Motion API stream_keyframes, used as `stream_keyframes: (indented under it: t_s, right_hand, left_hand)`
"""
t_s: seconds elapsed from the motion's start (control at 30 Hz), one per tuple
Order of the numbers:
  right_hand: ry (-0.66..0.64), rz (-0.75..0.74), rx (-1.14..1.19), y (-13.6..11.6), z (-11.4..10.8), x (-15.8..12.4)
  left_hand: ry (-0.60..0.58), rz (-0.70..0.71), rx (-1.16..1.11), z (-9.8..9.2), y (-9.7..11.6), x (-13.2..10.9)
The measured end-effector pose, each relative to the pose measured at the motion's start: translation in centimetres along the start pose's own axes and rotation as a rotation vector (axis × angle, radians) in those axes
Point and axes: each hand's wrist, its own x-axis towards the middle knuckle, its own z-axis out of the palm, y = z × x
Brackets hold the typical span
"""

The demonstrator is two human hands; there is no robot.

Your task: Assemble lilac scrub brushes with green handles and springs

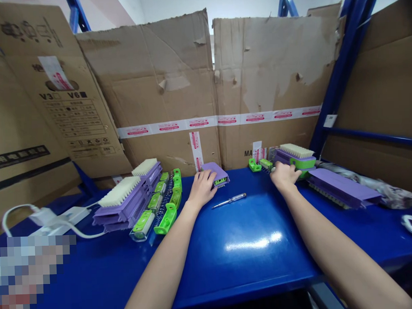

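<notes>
1 purple brush [211, 168] sits near the cardboard wall [163, 97], held under your left hand [203, 187]; green shows inside its end. Your right hand [285, 175] is beside a green block [266, 163]; you cannot tell whether its curled fingers hold anything. Work appears partway: a brush at right [299, 155] bears a green piece, while springs [166, 198] and green clips [167, 219] lie loose at left. The screwdriver [229, 200] lies untouched between your hands.

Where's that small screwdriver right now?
In the head view, the screwdriver lies on the blue table near the middle, just right of the left hand and nearer the camera than the purple part that hand touches.
</notes>
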Motion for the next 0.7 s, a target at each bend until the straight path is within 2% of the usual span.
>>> stream_keyframes:
  t_s: [0.1,0.23,0.47,0.53,0.7]
  right_hand:
    - [-0.052,0.016,-0.005,0.2,0.0,0.2]
    - [-0.008,-0.032,0.009,0.0,-0.3,0.1]
    - [0.155,-0.312,0.088,-2.4,-2.3,-1.2]
    - [0.144,-0.413,0.118,-3.6,-2.3,-2.1]
    - [0.001,-0.601,0.059,-5.7,-1.1,-4.0]
  left_hand:
    - [0.004,-0.007,-0.024,0.0,0.0,0.0]
    - [0.01,-0.009,-0.041,0.1,-0.1,0.0]
    - [0.011,0.0,-0.015,0.2,-0.1,0.0]
    - [0.001,-0.004,-0.012,0.2,-0.1,0.0]
    - [-0.005,-0.01,-0.013,0.0,-0.1,0.0]
